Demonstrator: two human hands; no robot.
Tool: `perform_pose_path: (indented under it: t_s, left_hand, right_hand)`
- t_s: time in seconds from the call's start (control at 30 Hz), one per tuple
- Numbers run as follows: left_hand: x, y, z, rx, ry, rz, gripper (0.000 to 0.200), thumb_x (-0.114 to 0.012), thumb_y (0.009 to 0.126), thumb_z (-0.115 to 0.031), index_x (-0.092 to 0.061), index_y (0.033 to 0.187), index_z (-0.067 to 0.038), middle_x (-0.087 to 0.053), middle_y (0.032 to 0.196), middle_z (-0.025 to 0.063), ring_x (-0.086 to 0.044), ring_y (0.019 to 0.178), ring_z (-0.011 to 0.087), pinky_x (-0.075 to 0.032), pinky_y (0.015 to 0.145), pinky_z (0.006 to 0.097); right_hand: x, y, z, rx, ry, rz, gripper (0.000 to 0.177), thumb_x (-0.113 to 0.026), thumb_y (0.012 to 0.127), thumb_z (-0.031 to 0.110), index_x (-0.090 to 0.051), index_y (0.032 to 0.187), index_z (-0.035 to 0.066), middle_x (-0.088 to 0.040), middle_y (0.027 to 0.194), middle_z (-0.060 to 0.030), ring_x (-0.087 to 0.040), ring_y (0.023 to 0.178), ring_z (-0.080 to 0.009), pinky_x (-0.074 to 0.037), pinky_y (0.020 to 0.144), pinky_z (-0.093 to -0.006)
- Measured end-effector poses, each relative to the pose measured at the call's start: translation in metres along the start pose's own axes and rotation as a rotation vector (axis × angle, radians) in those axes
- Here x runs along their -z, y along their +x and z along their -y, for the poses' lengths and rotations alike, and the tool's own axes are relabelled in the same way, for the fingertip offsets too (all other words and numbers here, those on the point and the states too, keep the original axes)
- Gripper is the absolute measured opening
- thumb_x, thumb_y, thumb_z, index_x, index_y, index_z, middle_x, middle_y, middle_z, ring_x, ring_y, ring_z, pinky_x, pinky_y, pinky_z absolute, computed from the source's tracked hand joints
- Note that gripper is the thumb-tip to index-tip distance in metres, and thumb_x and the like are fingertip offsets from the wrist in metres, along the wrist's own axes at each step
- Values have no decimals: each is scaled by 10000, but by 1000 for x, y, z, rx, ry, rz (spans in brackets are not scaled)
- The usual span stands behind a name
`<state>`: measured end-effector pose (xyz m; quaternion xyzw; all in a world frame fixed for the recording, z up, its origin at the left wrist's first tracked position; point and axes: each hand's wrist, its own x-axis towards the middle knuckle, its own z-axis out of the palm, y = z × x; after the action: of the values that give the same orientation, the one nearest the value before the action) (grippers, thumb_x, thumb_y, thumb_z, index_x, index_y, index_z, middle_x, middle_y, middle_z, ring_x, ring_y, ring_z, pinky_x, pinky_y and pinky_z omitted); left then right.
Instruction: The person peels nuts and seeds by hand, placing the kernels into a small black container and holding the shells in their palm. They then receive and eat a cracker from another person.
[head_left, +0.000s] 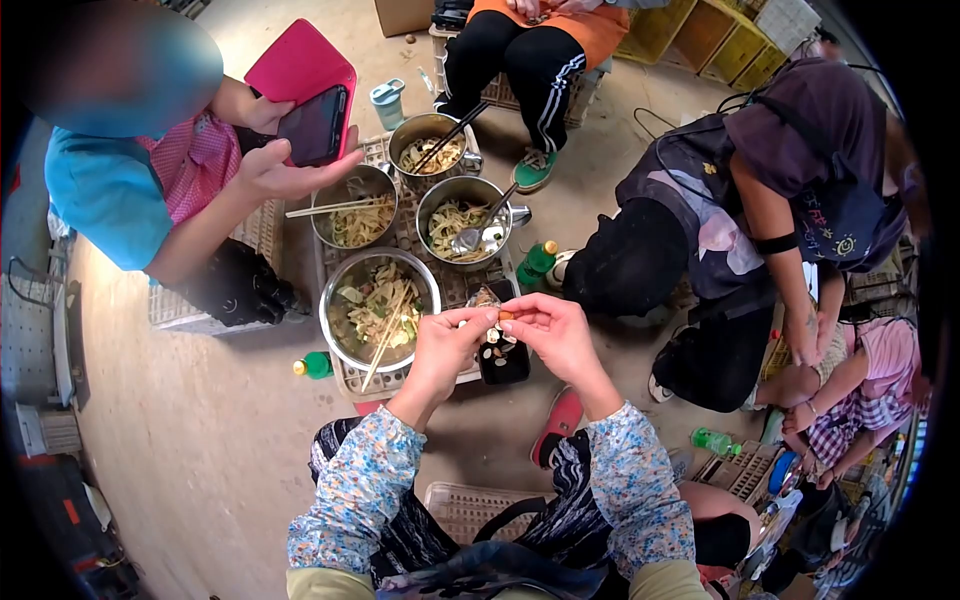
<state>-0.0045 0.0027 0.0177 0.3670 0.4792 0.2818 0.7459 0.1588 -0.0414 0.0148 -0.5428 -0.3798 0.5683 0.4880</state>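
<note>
My left hand and my right hand meet above a black tray, thumbs and fingers pinched close together. Between the fingertips is a small orange-brown piece, its kind too small to tell. Pale, whitish bits lie in the tray below. Just left of my left hand stands a steel bowl of noodles mixed with vegetables, a pair of chopsticks resting across it.
More metal bowls of noodles stand on an upturned plastic crate. Green bottles stand beside it. A seated person at left holds a phone in a pink case. Other people sit at right and far side. A cup stands behind the bowls.
</note>
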Motion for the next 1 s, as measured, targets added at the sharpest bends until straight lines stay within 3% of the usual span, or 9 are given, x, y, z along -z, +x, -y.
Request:
perform_pose_path:
  t_s: [0.13, 0.47, 0.57, 0.73, 0.93, 1.0]
  left_hand:
    - [2, 0, -1, 90, -144, 69, 171, -634, 860, -156, -660, 955, -17, -519, 677, -34, -351, 451, 3, -226, 380, 159]
    - [-4, -1, 1, 21, -229, 21, 173, -633, 858, -156, -669, 931, -4, -509, 629, -53, -326, 429, -9, -200, 369, 167]
    - [-5, -2, 1, -16, -130, -42, 167, -638, 851, -153, -674, 912, -2, -531, 645, -50, -339, 435, -14, -208, 373, 162]
    - [-7, -1, 4, -120, 119, -106, 180, -674, 823, -142, -681, 938, -3, -534, 652, -59, -422, 504, 0, -315, 420, 160]
    - [-5, 4, 11, -242, 144, -90, 226, -691, 802, -109, -681, 990, 18, -608, 717, -12, -493, 629, 17, -415, 578, 163]
    - [-6, 3, 10, -264, 143, -88, 210, -692, 806, -120, -687, 965, 17, -613, 722, -12, -484, 608, 11, -403, 553, 162]
  right_hand:
    - [2, -1, 5, -44, 102, 23, 229, -666, 797, -8, -610, 1014, -50, -663, 929, -106, -639, 841, -127, -518, 777, -240]
    - [2, 0, 3, -199, 451, 11, 227, -639, 832, 34, -605, 1042, -46, -655, 952, -115, -655, 833, -169, -539, 760, -269]
    - [-1, 2, 0, -171, 398, -1, 250, -642, 831, 32, -599, 1066, -42, -653, 957, -103, -642, 848, -148, -524, 777, -251]
    - [-4, 4, -6, -16, 176, -52, 192, -622, 840, 9, -607, 1026, -37, -648, 942, -74, -612, 869, -102, -492, 788, -216]
    - [-7, 3, -10, 49, 36, -60, 198, -636, 828, 0, -600, 1018, -43, -645, 942, -76, -613, 860, -102, -498, 784, -219]
    - [-9, 4, -13, 71, 16, -70, 180, -638, 822, -3, -612, 995, -45, -641, 937, -71, -616, 846, -102, -505, 762, -221]
